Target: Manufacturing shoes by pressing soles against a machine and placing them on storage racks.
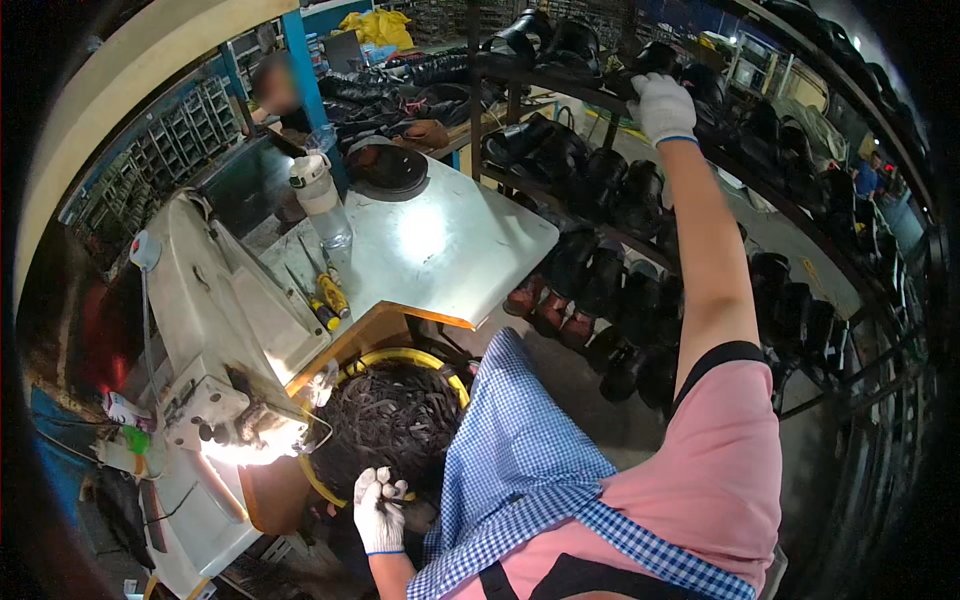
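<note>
My right hand (664,108), in a white knit glove, is stretched out to the upper shelf of a shoe rack. Its fingers are bent against a black shoe (656,56), which the hand partly hides. Low in front of me, my left hand (380,512) wears the same kind of glove, with its fingers curled in. A small dark piece seems to show at those fingers, too unclear to name. Beside that hand stands a yellow-rimmed tub (455,378) full of dark scrap strips (385,420). A lit sewing-type machine (215,330) stands to its left.
The dark metal rack (560,88) curves along the right with several rows of black shoes (600,190). On the pale worktable (480,235) are a clear bottle (322,200), yellow-handled tools (332,295) and a round black dish (388,168). Another person (278,95) is at the far left.
</note>
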A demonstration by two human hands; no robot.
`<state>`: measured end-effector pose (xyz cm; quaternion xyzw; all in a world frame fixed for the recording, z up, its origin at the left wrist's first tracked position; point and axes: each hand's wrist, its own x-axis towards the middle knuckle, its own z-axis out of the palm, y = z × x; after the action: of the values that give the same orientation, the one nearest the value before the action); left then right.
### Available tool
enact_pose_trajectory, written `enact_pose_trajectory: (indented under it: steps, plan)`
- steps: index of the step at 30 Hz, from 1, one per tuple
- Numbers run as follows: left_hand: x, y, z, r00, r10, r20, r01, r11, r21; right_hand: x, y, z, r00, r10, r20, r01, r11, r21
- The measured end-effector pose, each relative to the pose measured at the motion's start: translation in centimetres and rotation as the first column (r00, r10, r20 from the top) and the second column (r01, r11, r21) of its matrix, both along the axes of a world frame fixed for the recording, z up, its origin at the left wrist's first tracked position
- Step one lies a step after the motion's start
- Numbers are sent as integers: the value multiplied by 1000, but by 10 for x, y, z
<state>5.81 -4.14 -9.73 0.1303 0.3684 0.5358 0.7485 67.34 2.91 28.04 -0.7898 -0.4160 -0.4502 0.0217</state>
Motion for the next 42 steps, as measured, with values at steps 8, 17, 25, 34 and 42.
enact_pose_trajectory:
  steps: [8,17,25,34,42]
  plan:
    - [50,6,28,964,-254,78,257,966,-20,-198,-108,-73,662,749,-37,-704,638,311]
    - [43,-2,55,944,244,224,-189,952,-241,-326,-94,-261,-942,70,-328,-285,347,894]
    - [-19,-28,34,958,0,288,-95,944,317,-362,-106,-335,-999,-27,44,9,753,658]
    - [11,28,72,901,-431,-55,414,814,407,-310,-74,-347,-943,279,182,332,745,578]
    - [3,62,66,897,-371,-240,432,623,652,-296,-56,-353,-982,158,107,183,626,758]
